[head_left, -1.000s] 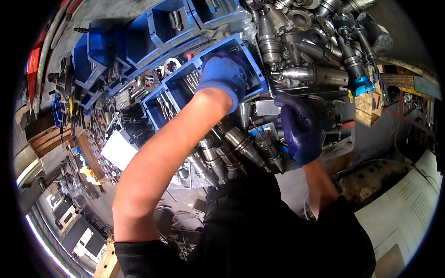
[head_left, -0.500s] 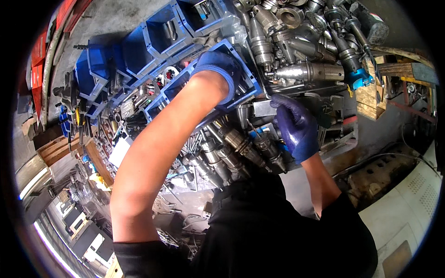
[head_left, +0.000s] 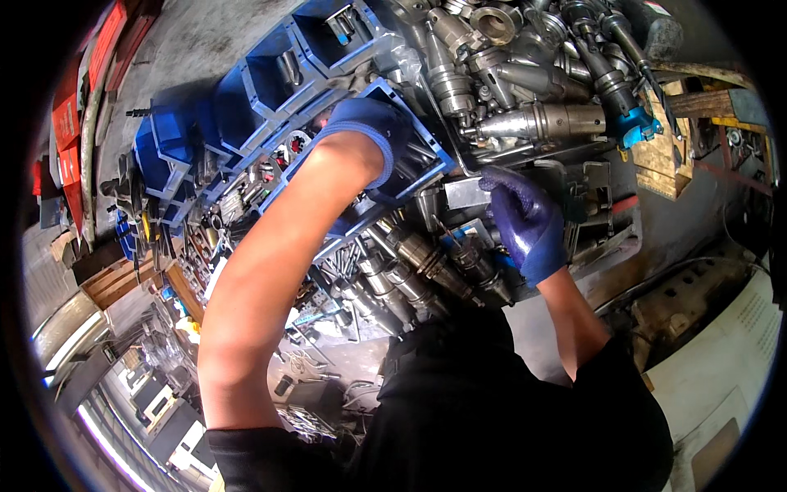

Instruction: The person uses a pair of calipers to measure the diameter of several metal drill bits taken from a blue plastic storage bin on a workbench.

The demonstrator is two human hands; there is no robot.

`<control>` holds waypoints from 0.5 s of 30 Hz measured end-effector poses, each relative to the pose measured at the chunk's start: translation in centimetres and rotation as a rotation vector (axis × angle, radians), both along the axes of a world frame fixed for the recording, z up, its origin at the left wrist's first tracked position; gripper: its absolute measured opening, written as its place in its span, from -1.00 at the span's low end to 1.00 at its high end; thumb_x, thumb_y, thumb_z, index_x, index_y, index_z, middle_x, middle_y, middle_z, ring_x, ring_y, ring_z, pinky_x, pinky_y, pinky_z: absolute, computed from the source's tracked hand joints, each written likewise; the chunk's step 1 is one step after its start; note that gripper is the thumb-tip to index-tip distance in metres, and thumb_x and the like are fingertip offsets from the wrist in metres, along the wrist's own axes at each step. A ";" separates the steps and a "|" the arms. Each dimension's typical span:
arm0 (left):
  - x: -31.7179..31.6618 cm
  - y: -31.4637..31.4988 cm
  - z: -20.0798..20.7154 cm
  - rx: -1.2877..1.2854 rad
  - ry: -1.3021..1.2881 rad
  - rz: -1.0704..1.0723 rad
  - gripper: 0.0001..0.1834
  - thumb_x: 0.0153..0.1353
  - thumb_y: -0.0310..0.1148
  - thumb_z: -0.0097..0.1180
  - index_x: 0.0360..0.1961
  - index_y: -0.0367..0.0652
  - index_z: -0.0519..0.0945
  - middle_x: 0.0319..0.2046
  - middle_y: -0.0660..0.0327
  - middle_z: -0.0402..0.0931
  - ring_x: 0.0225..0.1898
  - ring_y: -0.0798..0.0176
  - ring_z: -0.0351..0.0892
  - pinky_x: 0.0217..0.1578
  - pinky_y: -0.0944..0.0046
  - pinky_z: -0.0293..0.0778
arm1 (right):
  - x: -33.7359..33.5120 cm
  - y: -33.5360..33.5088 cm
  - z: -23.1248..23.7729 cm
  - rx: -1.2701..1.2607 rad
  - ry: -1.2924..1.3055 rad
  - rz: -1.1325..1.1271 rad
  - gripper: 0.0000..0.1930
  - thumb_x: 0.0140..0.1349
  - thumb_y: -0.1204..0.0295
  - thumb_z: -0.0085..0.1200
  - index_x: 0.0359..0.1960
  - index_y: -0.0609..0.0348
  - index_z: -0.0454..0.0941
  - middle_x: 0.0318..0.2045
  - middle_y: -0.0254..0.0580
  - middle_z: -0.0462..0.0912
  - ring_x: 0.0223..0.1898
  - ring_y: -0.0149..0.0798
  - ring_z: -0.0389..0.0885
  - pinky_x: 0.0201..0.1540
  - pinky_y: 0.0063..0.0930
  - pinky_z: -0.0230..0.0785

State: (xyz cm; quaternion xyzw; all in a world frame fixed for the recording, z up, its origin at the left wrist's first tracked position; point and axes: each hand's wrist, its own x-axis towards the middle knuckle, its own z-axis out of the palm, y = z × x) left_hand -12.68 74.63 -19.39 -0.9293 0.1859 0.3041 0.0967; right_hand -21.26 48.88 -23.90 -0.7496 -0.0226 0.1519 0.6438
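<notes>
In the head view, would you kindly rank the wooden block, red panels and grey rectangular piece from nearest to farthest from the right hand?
1. Grey rectangular piece, just left of the right hand.
2. Wooden block, upper right.
3. Red panels, far left.

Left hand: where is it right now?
In the head view, upper middle: the left hand is over the nearest blue tray, left of the piled metal tool holders.

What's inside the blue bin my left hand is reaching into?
Metal rods show at the right end of the blue bin; whatever lies beneath the left hand and forearm is covered.
</notes>
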 end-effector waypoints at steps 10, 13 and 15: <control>-1.7 1.0 2.8 -0.102 -0.126 0.125 -0.69 0.25 -0.39 0.07 -0.01 -0.08 0.69 -0.15 -0.03 0.71 -0.09 -0.11 0.71 -0.10 0.00 0.61 | 0.0 0.9 1.2 0.086 0.096 0.030 -0.71 0.34 0.62 0.11 0.08 0.25 0.64 -0.13 -0.10 0.76 -0.14 -0.37 0.70 -0.07 -0.50 0.55; -1.9 1.4 1.6 -0.071 -0.131 0.076 -0.71 0.22 -0.39 0.09 -0.06 -0.09 0.72 -0.15 -0.02 0.72 -0.10 -0.08 0.73 -0.11 0.01 0.62 | -0.1 1.2 1.0 0.074 0.028 0.051 -0.71 0.35 0.63 0.11 0.09 0.25 0.64 -0.13 -0.11 0.75 -0.16 -0.39 0.69 -0.09 -0.53 0.54; -1.4 0.6 1.3 -0.015 -0.097 0.050 -0.72 0.21 -0.40 0.11 -0.10 -0.10 0.74 -0.15 -0.01 0.72 -0.10 -0.07 0.73 -0.12 0.03 0.63 | -0.1 1.4 0.8 0.075 -0.007 0.062 -0.70 0.35 0.64 0.11 0.09 0.25 0.64 -0.13 -0.13 0.75 -0.16 -0.40 0.69 -0.10 -0.53 0.54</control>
